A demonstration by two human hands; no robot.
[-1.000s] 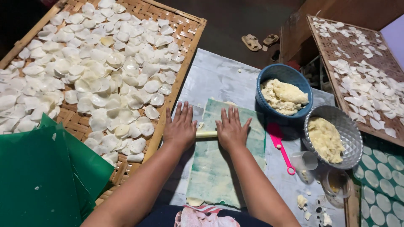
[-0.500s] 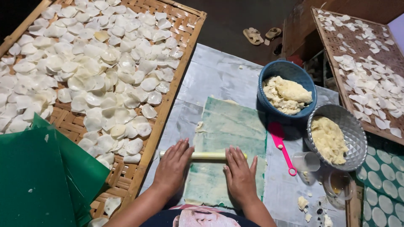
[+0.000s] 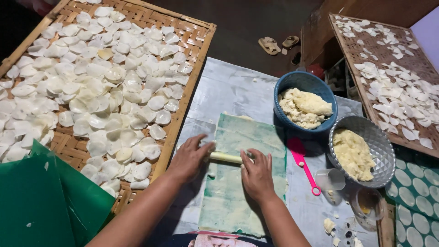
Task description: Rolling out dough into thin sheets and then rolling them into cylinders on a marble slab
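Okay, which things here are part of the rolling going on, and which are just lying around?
In use:
left hand
right hand
pale roller
green sheet

Lying about:
blue bowl of dough
metal colander
pink spatula
sandals
green folders

Dark floor (image 3: 238,27) — sandals (image 3: 278,44) lying there, dim light.
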